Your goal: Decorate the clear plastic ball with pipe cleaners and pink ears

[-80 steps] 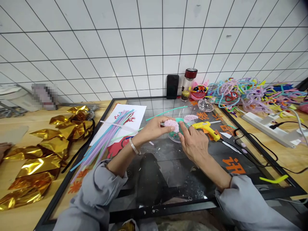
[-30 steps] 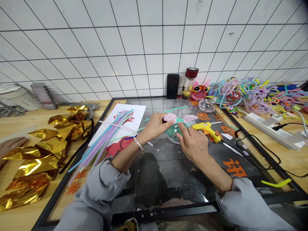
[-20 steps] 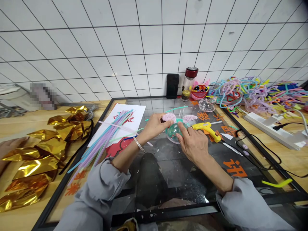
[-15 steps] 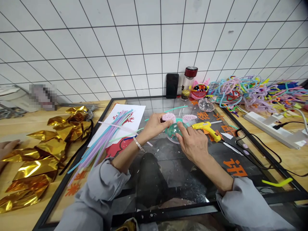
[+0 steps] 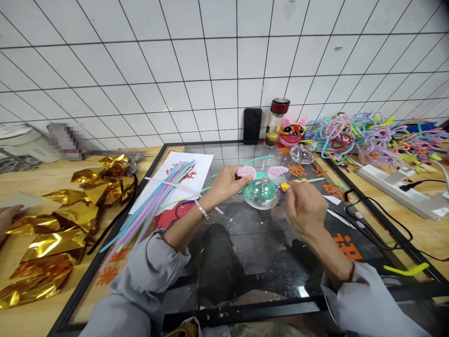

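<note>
A clear plastic dome (image 5: 261,194), green inside with small coloured bits, sits on the dark glass-topped board. Two pale pink ridged oval pieces stand at its upper edge; the right pink oval piece (image 5: 278,173) is free of my hands. My left hand (image 5: 229,182) pinches the left pink oval piece (image 5: 246,172), thumb in front, beside the dome. To the right of the dome, my right hand (image 5: 307,206) is curled over a yellow hot glue gun (image 5: 285,186). Most of the gun is hidden behind that hand, its front end pointing left at the dome.
Pipe cleaners (image 5: 154,203) lie across white paper (image 5: 203,164) at left, beside gold foil (image 5: 75,210). A phone (image 5: 252,125), a bottle (image 5: 277,122) and a clear half shell (image 5: 301,154) stand behind. Rightward are tangled pipe cleaners (image 5: 336,133), a power strip (image 5: 400,189) and cords. Another person's hand (image 5: 7,217) shows far left.
My right hand has left the dome and moved right, closing over the glue gun. My left hand stays on the pink piece. The whole view has shifted slightly.
</note>
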